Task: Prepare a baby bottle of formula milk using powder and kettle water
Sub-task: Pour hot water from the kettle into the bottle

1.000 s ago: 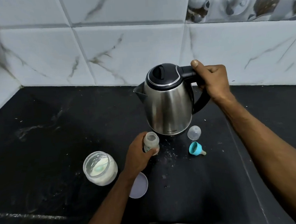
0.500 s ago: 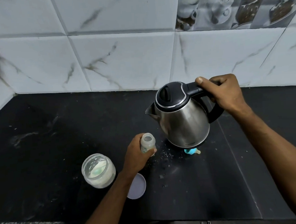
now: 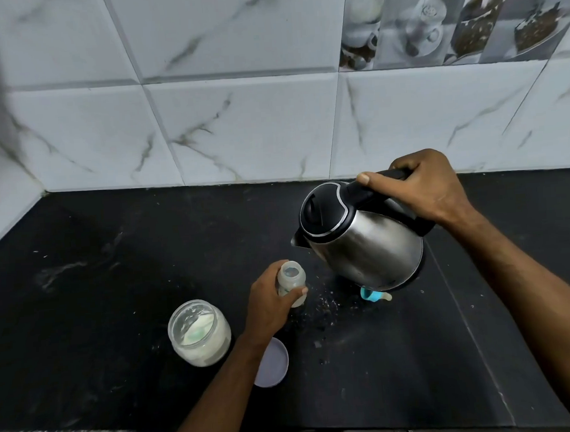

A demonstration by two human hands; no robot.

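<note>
On the black stone counter [image 3: 115, 293], speckled with spilled grains near its middle, an open glass jar [image 3: 199, 333] of pale powder stands to the left of the left forearm, with something pale green lying in the powder, too blurred to name. A round lilac lid [image 3: 273, 366] lies flat just behind that forearm, which covers its left part. The left hand [image 3: 269, 303] wraps its fingers and thumb around the small translucent baby bottle [image 3: 291, 284], which stands upright on the counter with its mouth open. The right hand [image 3: 422, 190] grips the black handle of the steel kettle [image 3: 362, 244], held off the counter and tilted with its spout toward the bottle, the spout above and to the right of the bottle's mouth and not touching it. The kettle's brushed metal body hides most of a small blue piece [image 3: 370, 294] with a pale tip on the counter beneath it; only its lower edge shows. Behind runs a wall of glossy white marble-look tiles [image 3: 238, 125], with printed picture tiles [image 3: 448, 18] at upper right, smeared by blur.
</note>
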